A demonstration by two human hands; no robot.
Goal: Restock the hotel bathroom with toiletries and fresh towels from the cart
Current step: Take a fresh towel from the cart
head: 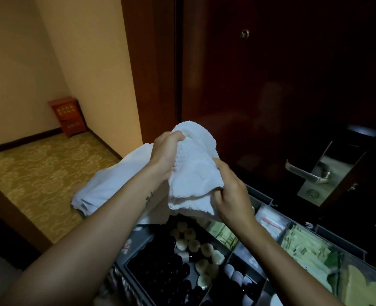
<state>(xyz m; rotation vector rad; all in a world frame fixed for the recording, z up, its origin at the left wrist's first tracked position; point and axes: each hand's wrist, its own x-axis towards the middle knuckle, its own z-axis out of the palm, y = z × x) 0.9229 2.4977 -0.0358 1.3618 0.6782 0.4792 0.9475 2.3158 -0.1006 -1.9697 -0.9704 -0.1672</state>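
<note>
A white towel [193, 171] is held bunched just above the cart tray [262, 197], gripped at its top by the left hand [167, 154] and at its lower edge by the right hand [232, 195] — a loose corner could be dragged through the tray's toiletries [191, 241], toppling them

One wide-angle camera worn on my head looks forward and down from standing height. My forearms run up from the bottom edge to mid-frame, where my left hand [166, 152] and right hand [231, 195] grip a white towel [195, 173] close to the lens. The cart [261, 196] lies directly beneath, seen steeply from above at lower right. A dark door [271, 85] fills the frame ahead, its handle [306, 175] at right. Carpet [39, 173] and a cream wall [83, 62] recede at left.
</note>
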